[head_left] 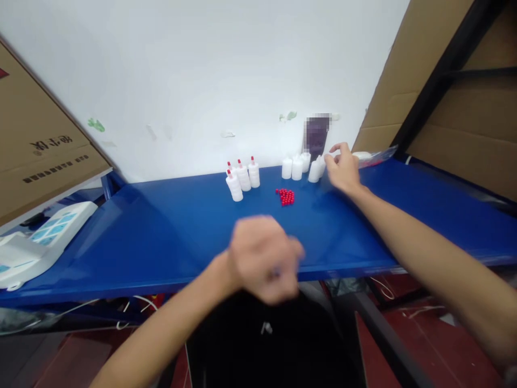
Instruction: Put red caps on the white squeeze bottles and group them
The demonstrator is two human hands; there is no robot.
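Observation:
My right hand (343, 168) reaches to the back of the blue table (161, 237), its fingertips pinched at an uncapped white bottle (316, 169) in a small group of such bottles (297, 167). To the left stand several white bottles with red caps (242, 178). A little pile of loose red caps (286, 196) lies between the two groups. My left hand (264, 258) hovers over the table's front edge, curled like a fist and smeared by motion; whether it holds anything is hidden.
A white electronic scale (36, 240) sits at the table's left end. Cardboard boxes (36, 145) lean at the left and right (464, 108). A clear plastic bag (375, 156) lies at the back right. The white wall backs the table.

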